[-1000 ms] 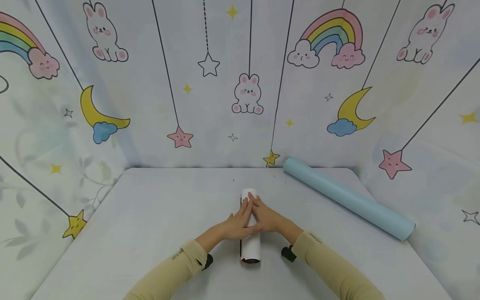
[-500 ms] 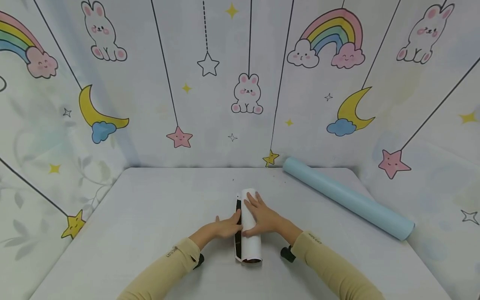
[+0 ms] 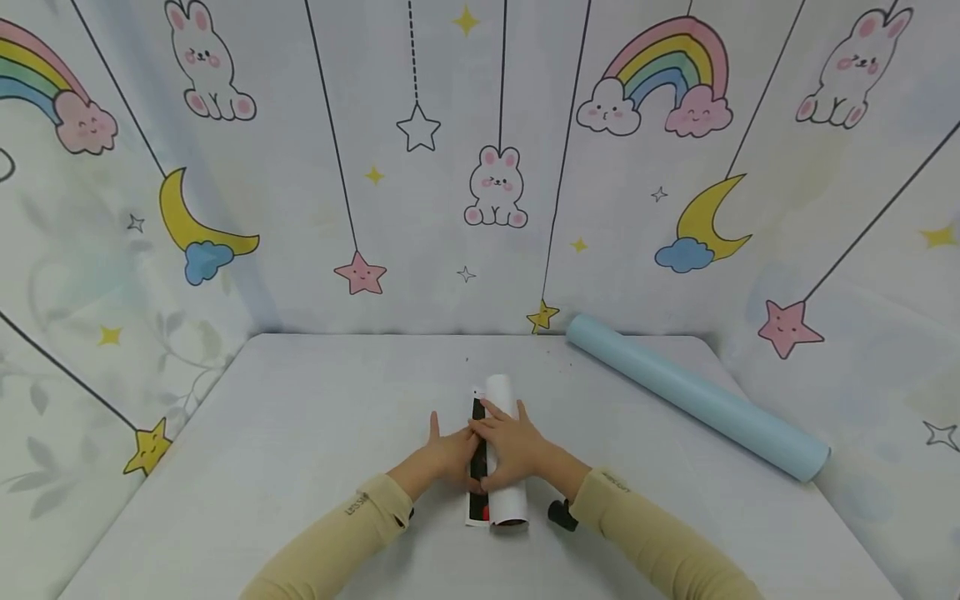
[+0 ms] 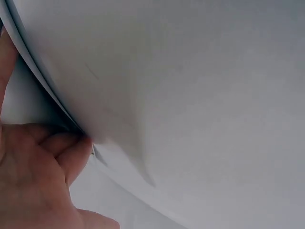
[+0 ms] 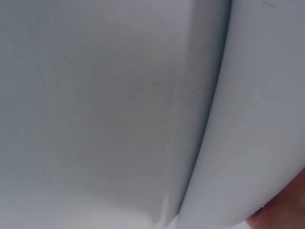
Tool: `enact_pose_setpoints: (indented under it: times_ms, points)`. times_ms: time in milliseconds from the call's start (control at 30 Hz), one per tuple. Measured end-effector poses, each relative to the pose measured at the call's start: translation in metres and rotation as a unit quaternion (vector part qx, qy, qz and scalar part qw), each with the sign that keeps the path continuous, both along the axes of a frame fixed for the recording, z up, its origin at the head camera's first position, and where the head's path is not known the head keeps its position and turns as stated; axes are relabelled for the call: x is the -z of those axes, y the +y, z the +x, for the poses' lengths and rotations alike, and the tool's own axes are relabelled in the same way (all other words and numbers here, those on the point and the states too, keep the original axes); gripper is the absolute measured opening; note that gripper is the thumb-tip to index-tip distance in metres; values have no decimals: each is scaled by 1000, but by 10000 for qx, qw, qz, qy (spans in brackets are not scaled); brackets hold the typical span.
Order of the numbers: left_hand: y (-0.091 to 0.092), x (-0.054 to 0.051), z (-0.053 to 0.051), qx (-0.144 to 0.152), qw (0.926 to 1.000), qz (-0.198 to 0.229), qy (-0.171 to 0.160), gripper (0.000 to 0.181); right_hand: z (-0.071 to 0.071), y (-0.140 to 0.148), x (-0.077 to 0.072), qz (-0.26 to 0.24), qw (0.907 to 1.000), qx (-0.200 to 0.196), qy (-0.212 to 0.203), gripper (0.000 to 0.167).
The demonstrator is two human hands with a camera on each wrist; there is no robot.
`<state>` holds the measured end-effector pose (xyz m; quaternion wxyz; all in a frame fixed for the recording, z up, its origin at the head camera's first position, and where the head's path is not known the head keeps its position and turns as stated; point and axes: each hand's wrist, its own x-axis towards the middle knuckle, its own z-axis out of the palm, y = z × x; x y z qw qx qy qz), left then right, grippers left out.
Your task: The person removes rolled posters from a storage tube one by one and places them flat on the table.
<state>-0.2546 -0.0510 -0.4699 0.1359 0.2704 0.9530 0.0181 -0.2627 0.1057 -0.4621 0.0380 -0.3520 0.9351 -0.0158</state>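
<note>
Okay, right hand (image 3: 516, 450) lies fingers-spread over the white paper roll (image 3: 510, 503) — left hand (image 3: 448, 457) touches its edge, can't tell if pinching.

White roll (image 3: 509, 503) partly out of sight beneath the right grip (image 3: 517, 451)

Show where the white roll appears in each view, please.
Head: centre; the white roll is partly covered by the right hand.
Left wrist: uncertain; perhaps the white layers at upper left.
Right wrist: probably the curved white surface along the right side.
Shared landmark: left hand, in head and left wrist.
</note>
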Motion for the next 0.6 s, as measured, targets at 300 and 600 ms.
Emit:
enact_pose_setpoints:
  times_ms: [300, 600]
  points:
    - [-15, -5, 4, -180, 9969, -671, 355, 98, 2, 2, -5, 1095, 9903, 737, 441, 89]
    - [-28, -8, 7, -168, 9972, -633, 372, 98, 1, 1, -6, 1883, 9761, 707, 827, 98]
